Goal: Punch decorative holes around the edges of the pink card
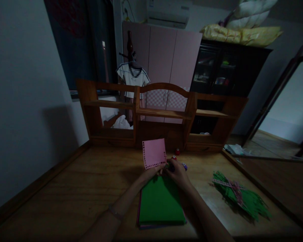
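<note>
A pink sheet of paper (pixel 154 153) stands tilted up over the desk, with rows of small punched holes along its left and bottom edges. My left hand (pixel 154 172) is closed on its lower right corner. Close beside it, the fingers of my right hand (pixel 178 173) curl around a small dark craft punch (pixel 170 166), mostly hidden, at the paper's corner. Beneath both hands lies a stack of coloured paper with a green sheet (pixel 162 201) on top. Just past my right hand sit a purple punch (pixel 184 166) and two red punches, one (pixel 177 152) farther back.
On the right of the wooden desk (pixel 91 188) lies a heap of green paper strips (pixel 242 195) with pink strips across it. A wooden shelf unit (pixel 164 114) borders the desk's far edge. A wall (pixel 27 101) rises at left.
</note>
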Demonstrator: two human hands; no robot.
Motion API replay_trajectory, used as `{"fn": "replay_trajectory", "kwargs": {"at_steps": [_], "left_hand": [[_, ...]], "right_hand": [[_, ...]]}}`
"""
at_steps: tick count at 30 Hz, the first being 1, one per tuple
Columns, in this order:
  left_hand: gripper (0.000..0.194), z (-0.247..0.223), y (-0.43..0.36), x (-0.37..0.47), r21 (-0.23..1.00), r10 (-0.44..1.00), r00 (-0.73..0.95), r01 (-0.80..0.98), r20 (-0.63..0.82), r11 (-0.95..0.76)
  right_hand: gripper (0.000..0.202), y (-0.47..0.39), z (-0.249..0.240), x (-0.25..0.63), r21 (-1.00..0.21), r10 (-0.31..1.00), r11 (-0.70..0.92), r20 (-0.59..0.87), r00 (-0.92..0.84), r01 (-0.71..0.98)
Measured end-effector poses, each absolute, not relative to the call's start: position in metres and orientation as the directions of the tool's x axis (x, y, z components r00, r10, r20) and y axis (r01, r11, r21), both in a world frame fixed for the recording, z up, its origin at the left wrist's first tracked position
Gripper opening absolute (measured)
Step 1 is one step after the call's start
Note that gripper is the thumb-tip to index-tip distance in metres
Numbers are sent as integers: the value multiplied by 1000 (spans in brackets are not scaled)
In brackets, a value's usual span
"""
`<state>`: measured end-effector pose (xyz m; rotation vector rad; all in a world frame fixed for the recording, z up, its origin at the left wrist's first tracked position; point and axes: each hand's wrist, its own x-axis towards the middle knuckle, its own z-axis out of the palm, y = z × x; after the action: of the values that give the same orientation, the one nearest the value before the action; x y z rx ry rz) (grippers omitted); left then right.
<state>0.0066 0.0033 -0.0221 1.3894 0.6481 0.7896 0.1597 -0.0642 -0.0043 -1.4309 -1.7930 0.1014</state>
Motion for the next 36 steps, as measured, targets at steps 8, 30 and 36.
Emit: {"fn": "replay_trajectory", "kwargs": {"at_steps": [8,30,36], "left_hand": [[42,-15,-1,4,994,790,612,-98,27,42],[50,-13,7,3,994,775,632,-89,4,67],[49,-8,5,1,988,805,584,-35,-102,151]], "right_hand": [[33,-64,-5,159,-509,839,354,543,-26,785],[32,-62,-9,160,-418,840,346,536,-79,840],[28,-64,-6,158,-454,826,371,560,-64,810]]}}
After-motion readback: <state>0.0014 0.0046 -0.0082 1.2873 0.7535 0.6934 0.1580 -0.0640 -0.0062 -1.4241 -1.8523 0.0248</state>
